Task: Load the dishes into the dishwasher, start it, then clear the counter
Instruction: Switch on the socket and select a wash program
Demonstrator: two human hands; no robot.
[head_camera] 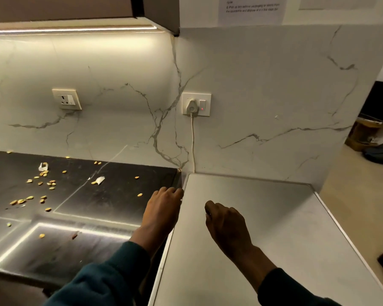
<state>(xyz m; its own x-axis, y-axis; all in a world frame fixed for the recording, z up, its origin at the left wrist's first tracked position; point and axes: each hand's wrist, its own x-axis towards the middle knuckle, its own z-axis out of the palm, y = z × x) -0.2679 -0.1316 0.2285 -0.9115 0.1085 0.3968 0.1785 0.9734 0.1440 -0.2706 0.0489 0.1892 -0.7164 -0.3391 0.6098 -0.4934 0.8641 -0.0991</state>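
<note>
Two hands are showing over the worktop [111, 195]. The left hand [161, 208] is lying at the dark worktop's right edge, its fingertips curling down into the gap beside the pale grey appliance top [263, 217]; whether it is holding anything I cannot tell. The right hand [226, 226] is hovering over that grey top with fingers curled under, their grip hidden. No dishes are showing. Roughly two dozen nut shells [42, 184] are lying scattered over the dark worktop, with two white scraps [100, 180] among them. Two wall sockets are sitting on the marble wall: one bare [66, 99], one carrying a white plug [191, 107] with its cord dropping behind the grey top. A printed sheet [251, 7] above is being cut off and too blurred to read.
</note>
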